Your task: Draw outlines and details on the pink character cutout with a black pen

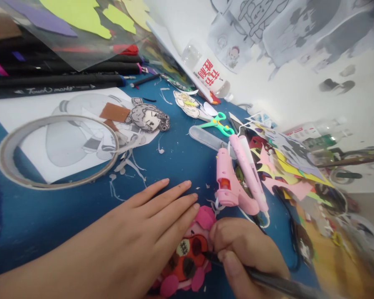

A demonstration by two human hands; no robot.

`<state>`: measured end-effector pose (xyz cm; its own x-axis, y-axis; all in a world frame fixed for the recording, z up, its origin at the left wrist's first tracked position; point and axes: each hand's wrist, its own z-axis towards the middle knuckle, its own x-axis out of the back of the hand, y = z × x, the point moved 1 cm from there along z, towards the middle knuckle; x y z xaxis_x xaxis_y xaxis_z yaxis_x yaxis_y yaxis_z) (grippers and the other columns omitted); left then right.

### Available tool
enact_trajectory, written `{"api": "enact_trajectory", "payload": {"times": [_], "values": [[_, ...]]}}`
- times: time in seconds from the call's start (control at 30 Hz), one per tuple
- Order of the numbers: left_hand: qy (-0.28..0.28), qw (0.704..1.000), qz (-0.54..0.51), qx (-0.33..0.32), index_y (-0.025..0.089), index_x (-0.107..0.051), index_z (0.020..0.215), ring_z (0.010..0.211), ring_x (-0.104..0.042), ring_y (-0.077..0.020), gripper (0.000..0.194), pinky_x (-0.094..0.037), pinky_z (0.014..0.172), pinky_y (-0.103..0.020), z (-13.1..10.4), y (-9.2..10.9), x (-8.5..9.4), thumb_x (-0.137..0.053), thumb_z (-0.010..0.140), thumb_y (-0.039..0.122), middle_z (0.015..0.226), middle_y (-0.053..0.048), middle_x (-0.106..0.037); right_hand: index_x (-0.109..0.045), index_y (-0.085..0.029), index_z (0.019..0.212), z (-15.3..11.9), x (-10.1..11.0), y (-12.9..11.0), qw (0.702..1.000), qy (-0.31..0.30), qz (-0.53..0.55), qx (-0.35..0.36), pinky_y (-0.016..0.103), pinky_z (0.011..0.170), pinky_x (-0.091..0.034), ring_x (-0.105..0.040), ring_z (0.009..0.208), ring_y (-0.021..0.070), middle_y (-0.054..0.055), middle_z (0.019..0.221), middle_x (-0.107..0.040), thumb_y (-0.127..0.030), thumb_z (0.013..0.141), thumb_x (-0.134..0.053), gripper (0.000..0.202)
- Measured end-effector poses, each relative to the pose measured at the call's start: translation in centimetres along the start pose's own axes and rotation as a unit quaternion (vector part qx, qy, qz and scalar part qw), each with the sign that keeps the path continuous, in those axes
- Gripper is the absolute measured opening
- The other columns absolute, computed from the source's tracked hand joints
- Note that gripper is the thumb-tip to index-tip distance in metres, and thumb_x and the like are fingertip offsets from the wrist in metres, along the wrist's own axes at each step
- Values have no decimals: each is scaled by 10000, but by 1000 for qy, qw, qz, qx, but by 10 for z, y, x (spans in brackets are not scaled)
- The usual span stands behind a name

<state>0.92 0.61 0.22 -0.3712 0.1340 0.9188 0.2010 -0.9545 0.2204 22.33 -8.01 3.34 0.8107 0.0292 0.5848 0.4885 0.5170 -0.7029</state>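
Observation:
A pink and red foam cutout figure [191, 259] lies on the blue table, with dark round patches and a pale patch on its red part. My left hand [149, 232] rests flat over its left side, fingers stretched out and hiding part of it. With closed fingers, my right hand [247, 249] grips a black marker [262, 277], its tip touching the red part of the figure. Just beyond my right hand lies a pink glue gun [227, 182], beside a pink stick-shaped device [248, 172] with a white cord.
A roll of tape [6, 174] lies over a printed sheet [0, 104] at left. Black markers [65, 85] are stacked behind it. Green scissors [220, 124], a plastic bottle [205, 68] and coloured foam scraps [289, 166] occupy the back and right.

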Motion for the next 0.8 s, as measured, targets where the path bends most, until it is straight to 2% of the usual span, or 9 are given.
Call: {"api": "enact_trajectory", "payload": {"times": [0.07,0.13,0.23,0.33,0.5,0.67,0.8], "values": [[0,1000,3,-2,155,-431,1510,1516,-445,-248,843,130,1297,-330,1,0,0,-509,932,763,1615,-82,-499,-435,-199,840,0,0,0,1000,-2,-4,1,259,594,-531,-543,617,138,14,673,-503,-21,929,-444,200],[-1,1000,3,-4,143,-402,1511,1507,-457,-256,874,124,1299,-339,1,0,-1,-571,903,747,1616,-96,-493,-437,-199,845,0,-1,0,1000,-3,-7,2,262,592,-531,-539,608,137,12,674,-502,-12,913,-445,199],[-3,1000,4,-6,121,-367,1514,1501,-463,-278,1044,135,1299,-356,0,0,-1,-763,739,698,1616,-120,-485,-433,-198,848,-1,0,-1,999,1,-33,0,271,620,-561,-574,637,147,15,691,-515,8,889,-458,212],[-7,1000,8,-14,116,-358,1522,1513,-441,-290,1181,138,1299,-352,0,0,0,-848,604,673,1626,-126,-471,-436,-197,842,-2,0,-2,999,-5,-39,-4,273,615,-565,-576,630,149,13,680,-508,-5,913,-464,207],[10,1000,7,-7,127,-377,1515,1511,-446,-268,1022,112,1303,-349,0,0,-1,-735,737,685,1617,-114,-489,-437,-197,844,-3,2,-2,999,2,-42,-7,278,597,-555,-569,622,150,14,670,-516,-11,936,-454,208],[7,1000,9,-10,136,-388,1522,1519,-434,-277,1160,115,1305,-345,-1,-1,-2,-827,602,688,1624,-109,-476,-453,-188,852,-4,5,-1,998,-8,-69,-12,291,606,-597,-613,633,163,26,685,-547,-24,957,-478,196],[7,1000,10,-12,127,-370,1527,1510,-448,-280,1183,118,1308,-354,-2,-1,-2,-828,594,691,1613,-110,-491,-436,-186,836,-3,5,0,998,-4,-69,-8,294,592,-600,-623,617,165,31,664,-554,-109,1044,-457,223]]}}
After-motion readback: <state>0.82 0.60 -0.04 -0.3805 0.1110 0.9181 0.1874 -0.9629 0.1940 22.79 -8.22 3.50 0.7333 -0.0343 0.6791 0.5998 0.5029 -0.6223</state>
